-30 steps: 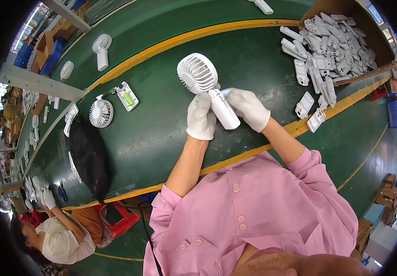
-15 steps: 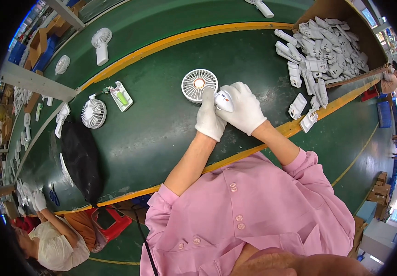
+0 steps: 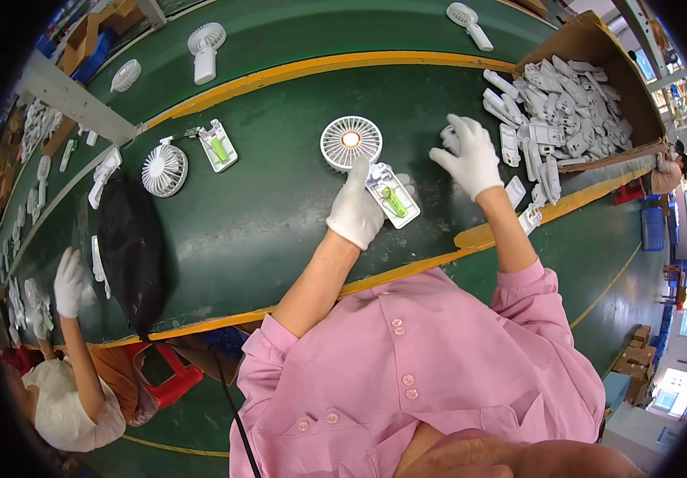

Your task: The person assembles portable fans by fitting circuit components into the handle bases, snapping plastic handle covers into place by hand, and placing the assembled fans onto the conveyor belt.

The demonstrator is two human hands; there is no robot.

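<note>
Above the green, yellow-edged worktable (image 3: 256, 231), a round-headed white plastic fan (image 3: 351, 139) sits gripped by my white-gloved left hand (image 3: 355, 209), while my white-gloved right hand (image 3: 472, 163), just off it, spreads loosely to its right, whether empty I cannot tell, and the fan's open handle (image 3: 410, 209), newly in view, bares a green cylindrical battery (image 3: 395, 201), no writing legible.

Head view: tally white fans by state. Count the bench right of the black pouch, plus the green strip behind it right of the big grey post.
Open-handled fans, green cell showing, one in the left hand: 2
Fans with plain white handles: 2
Fan head, no handle visible: 1
Total: 5
</note>
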